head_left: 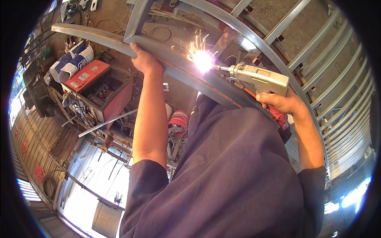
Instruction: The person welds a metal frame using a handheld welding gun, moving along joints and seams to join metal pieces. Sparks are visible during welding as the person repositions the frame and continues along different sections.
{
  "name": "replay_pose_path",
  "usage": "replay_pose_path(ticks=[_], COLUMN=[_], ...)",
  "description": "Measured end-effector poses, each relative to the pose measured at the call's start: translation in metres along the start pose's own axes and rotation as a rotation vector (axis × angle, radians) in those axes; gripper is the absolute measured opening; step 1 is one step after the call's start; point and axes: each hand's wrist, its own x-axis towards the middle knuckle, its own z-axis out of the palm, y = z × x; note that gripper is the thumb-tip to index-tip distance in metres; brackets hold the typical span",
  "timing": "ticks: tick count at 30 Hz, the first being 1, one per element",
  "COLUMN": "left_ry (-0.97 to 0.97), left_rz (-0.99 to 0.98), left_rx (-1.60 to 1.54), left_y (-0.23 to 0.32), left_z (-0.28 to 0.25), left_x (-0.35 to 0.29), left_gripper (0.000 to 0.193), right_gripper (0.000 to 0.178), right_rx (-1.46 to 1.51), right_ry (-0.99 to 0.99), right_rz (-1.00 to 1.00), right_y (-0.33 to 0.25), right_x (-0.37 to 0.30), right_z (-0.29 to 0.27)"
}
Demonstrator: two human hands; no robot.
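Observation:
My right hand is wrapped around the grip of a welding gun, a pale metallic body with a narrow nozzle pointing left. At the nozzle's tip a bright white-violet glare throws sparks upward and hides the metal right beneath it. The glare lies on a grey steel tube that runs slantwise across in front of me. My left hand grips this tube farther left, beside a corner where another steel tube joins it. The underside of that grip is hidden.
A large frame of curved steel with parallel bars fills the right side. At left stands a red open-topped machine, with blue-and-white sacks behind it. A red bucket sits low near my left forearm. Cables lie on the floor.

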Motion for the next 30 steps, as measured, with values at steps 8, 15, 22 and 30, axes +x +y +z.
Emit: replay_pose_path(ticks=[8, 15, 22, 30], left_ry=[-0.007, -0.006, -0.003, 0.013], left_rz=[0.021, -0.033, -0.018, -0.025], left_rx=[-0.003, 0.026, 0.022, 0.067], left_y=[-0.002, 0.002, -0.002, -0.002], left_z=[0.000, -0.002, -0.003, -0.002], left_x=[0.001, 0.002, 0.004, 0.006], left_gripper=[0.060, 0.071, 0.074, 0.076], right_gripper=[0.059, 0.052, 0.058, 0.062], right_rx=[0.027, 0.029, 0.104, 0.123], right_ry=[-0.023, 0.018, 0.019, -0.010], right_rz=[0.005, -0.023, 0.055, 0.065], right_y=[-0.001, 0.010, 0.032, 0.045], right_x=[-0.007, -0.047, -0.068, -0.062], right_z=[-0.003, -0.028, -0.044, -0.042])
